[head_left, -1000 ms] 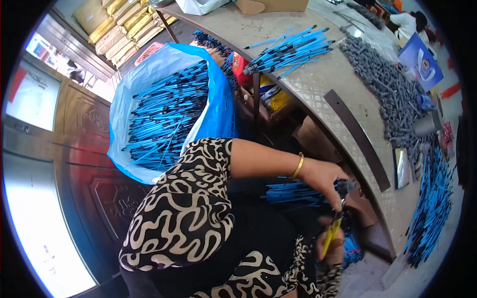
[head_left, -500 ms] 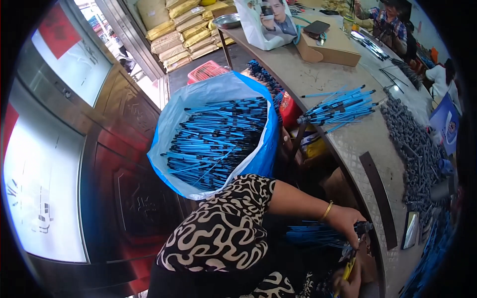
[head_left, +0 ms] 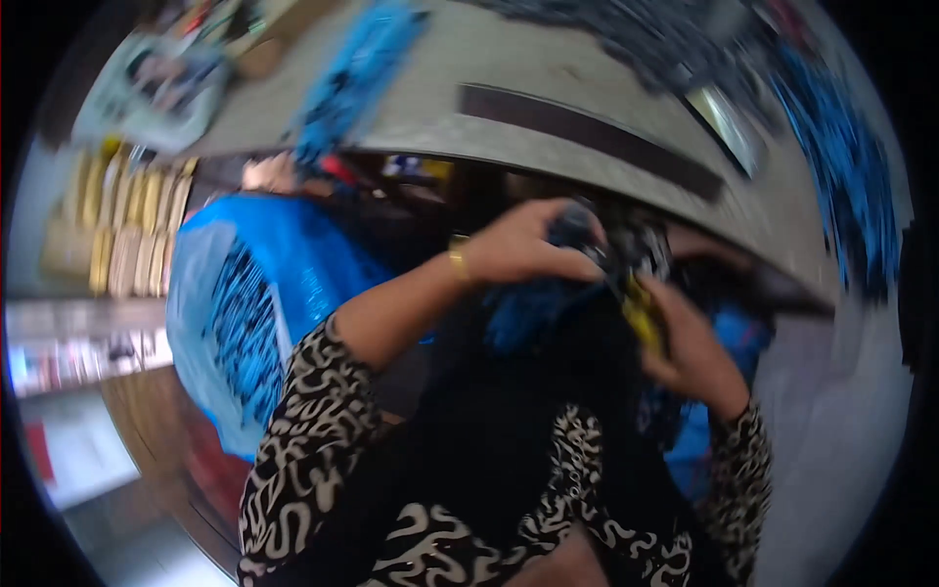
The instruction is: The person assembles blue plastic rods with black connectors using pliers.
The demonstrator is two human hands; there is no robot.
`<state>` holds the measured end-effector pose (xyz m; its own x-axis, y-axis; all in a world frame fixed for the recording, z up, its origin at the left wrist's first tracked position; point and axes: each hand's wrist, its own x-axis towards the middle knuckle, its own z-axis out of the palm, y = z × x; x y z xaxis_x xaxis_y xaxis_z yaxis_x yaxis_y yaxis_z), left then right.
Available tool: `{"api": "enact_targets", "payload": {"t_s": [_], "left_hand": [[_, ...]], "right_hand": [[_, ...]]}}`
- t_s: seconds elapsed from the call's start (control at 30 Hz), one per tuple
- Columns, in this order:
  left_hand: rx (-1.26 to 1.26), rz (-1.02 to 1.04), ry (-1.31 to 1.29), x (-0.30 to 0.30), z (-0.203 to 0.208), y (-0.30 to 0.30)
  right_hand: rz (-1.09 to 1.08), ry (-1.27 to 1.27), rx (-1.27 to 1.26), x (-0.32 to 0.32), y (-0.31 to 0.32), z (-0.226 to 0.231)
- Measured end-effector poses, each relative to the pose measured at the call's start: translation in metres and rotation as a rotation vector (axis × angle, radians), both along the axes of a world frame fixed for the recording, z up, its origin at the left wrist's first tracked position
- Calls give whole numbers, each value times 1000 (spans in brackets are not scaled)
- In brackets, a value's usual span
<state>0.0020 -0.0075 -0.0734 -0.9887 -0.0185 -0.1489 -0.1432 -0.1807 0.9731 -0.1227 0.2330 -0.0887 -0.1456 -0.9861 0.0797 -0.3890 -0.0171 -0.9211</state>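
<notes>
The picture is smeared by motion. My left hand [head_left: 528, 245], with a gold bracelet at its wrist, is closed round the dark end of a bundle of thin blue rods [head_left: 523, 313], which hang down over my lap. Close beside it, my right hand [head_left: 690, 342] is wrapped round a yellow-handled tool [head_left: 641, 321]. The tool's head points towards the dark end of the bundle; its kind is too blurred to tell, and I cannot tell whether it touches the bundle. Both hands are just below the near edge of the table.
The table [head_left: 430, 117] carries a blue rod bundle [head_left: 357, 78], a dark flat strip [head_left: 587, 137], grey parts [head_left: 646, 44] and more blue rods [head_left: 841, 166]. A blue sack [head_left: 303, 264] full of rods stands at my left. Stacked paper sacks [head_left: 127, 220] are beyond it.
My view has swung to the right, so the table now runs across the top and the sack lies at the left. Both hands now show near the middle, still holding the bundle and the tool.
</notes>
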Motion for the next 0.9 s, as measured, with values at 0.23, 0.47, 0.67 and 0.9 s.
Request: {"api": "enact_targets", "payload": {"t_s": [0.23,0.47,0.67,0.9], "left_hand": [[-38,-232,74,-28,-3,19],[-44,-114,50,-16,-1,29],[-108,-162,48,-21,-7,30],[-53,-68,10,-18,-6,31]], "right_hand": [[352,-1865,223,44,33,-35],[109,-1268,427,8,36,4],[352,-1661,371,14,45,-26],[226,-1441,443,19,39,-1]]}}
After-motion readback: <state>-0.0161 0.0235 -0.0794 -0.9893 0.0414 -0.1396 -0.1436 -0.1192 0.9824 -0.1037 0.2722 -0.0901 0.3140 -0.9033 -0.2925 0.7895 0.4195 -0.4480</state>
